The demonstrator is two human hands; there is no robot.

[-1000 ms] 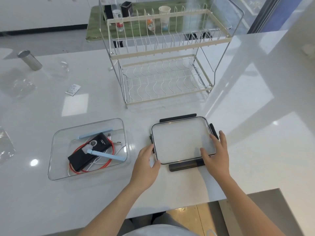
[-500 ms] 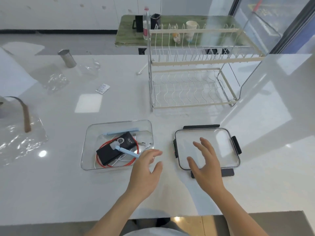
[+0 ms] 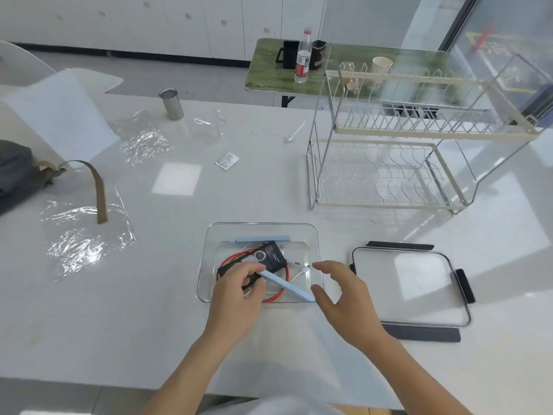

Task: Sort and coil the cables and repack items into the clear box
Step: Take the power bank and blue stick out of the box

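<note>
The clear box (image 3: 263, 225) sits on the white table in front of me. Inside lie a black power bank (image 3: 270, 256), a coiled red cable (image 3: 277, 295), a white cable (image 3: 299, 272) and two light blue sticks: one along the back wall (image 3: 260, 238), one lying diagonally (image 3: 288, 288). My left hand (image 3: 236, 298) reaches into the box, with thumb and forefinger pinching the near end of the diagonal blue stick over the power bank. My right hand (image 3: 344, 298) hovers at the box's right wall, fingers spread and holding nothing. The clear lid (image 3: 410, 286) with black clasps lies flat to the right.
A two-tier wire dish rack (image 3: 389, 175) stands behind the lid. On the left lie crinkled plastic sheets (image 3: 86, 235), a brown strap (image 3: 100, 193) and a grey bag (image 3: 12, 172). A metal cup (image 3: 171, 103) and a small packet (image 3: 227, 160) sit farther back.
Both hands left the lid and moved left to the clear box. My left hand went in and closed on the blue stick. The view swung left.
</note>
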